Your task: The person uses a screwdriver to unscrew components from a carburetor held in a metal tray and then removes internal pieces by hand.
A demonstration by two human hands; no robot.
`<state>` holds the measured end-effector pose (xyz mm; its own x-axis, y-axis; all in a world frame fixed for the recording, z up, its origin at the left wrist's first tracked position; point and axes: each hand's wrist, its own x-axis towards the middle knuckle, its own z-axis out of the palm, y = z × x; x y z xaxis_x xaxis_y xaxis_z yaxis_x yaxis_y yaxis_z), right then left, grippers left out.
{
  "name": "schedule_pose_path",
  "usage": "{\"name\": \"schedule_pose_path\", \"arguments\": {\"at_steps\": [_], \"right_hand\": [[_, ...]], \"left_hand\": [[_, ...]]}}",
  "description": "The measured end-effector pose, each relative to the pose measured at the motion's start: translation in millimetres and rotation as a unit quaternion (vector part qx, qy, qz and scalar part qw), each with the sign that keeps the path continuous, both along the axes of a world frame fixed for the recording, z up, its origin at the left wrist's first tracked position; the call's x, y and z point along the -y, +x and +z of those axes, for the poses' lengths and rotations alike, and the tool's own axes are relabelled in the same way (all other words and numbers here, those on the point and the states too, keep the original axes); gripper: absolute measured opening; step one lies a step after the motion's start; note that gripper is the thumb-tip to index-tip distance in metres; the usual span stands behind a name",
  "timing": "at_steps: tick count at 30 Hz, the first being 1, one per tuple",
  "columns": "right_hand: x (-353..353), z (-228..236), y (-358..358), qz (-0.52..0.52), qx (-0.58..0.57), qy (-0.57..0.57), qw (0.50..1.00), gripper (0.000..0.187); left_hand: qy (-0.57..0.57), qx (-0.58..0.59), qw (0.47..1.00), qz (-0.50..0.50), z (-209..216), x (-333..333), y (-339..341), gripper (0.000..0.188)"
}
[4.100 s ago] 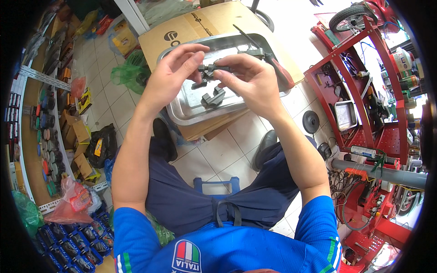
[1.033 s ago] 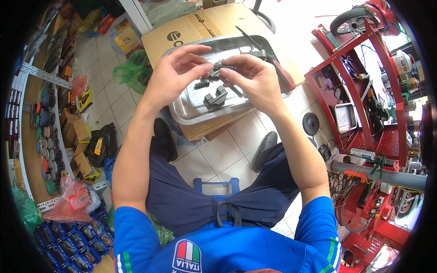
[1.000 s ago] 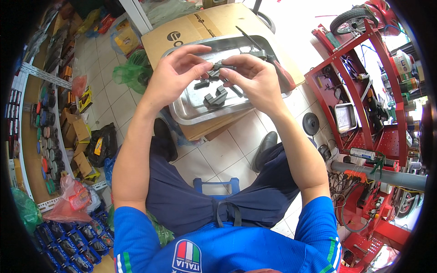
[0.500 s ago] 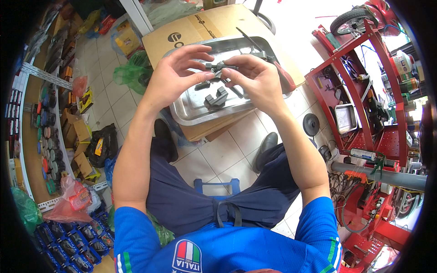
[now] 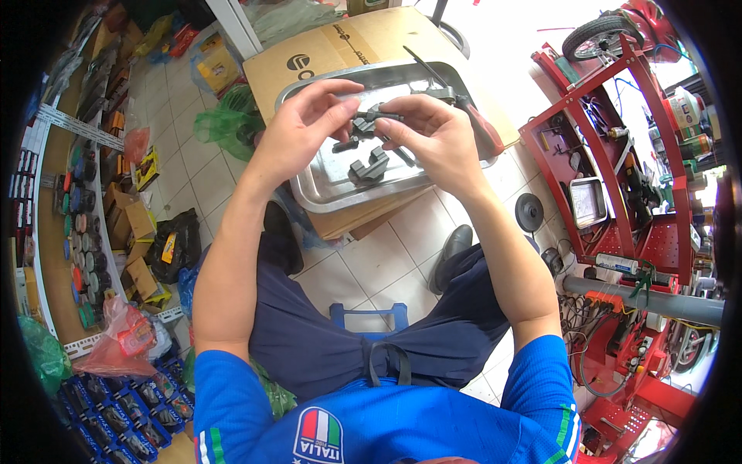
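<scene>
My right hand (image 5: 437, 133) pinches a small dark metal part (image 5: 381, 116), rod-like, between thumb and fingers above a metal tray (image 5: 315, 192). Left of it, my left hand (image 5: 305, 125) has its thumb brought up against curled fingers; anything between them is hidden. The left fingertips are close to the part's left end. Below the hands a dark grey notched metal block (image 5: 369, 167) lies in the tray. A short dark piece (image 5: 345, 145) and other dark parts lie beside it, partly covered by the hands.
The tray stands on a cardboard box (image 5: 270, 73). A red-handled tool (image 5: 485, 133) with a long dark shaft lies across the tray's right rim. Red tool racks (image 5: 564, 182) stand at right, shelves of goods (image 5: 85, 232) at left. A blue stool (image 5: 369, 313) shows between my legs.
My left thumb has moved up from beside the dark part to meet the curled fingers. My right hand stays nearly in place with the part.
</scene>
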<state>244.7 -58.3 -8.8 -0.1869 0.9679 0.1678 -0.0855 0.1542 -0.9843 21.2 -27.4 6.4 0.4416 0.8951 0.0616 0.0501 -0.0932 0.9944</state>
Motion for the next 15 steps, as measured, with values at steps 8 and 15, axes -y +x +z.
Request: {"name": "schedule_pose_path", "arguments": {"at_steps": [8, 15], "right_hand": [[1, 3, 2, -0.004, -0.008, 0.002, 1.000, 0.029], [0, 2, 1, 0.003, -0.005, 0.002, 1.000, 0.029]], "left_hand": [[0.047, -0.013, 0.999, 0.010, 7, 5, 2, 0.043], [0.013, 0.037, 0.999, -0.026, -3, 1, 3, 0.036]]}}
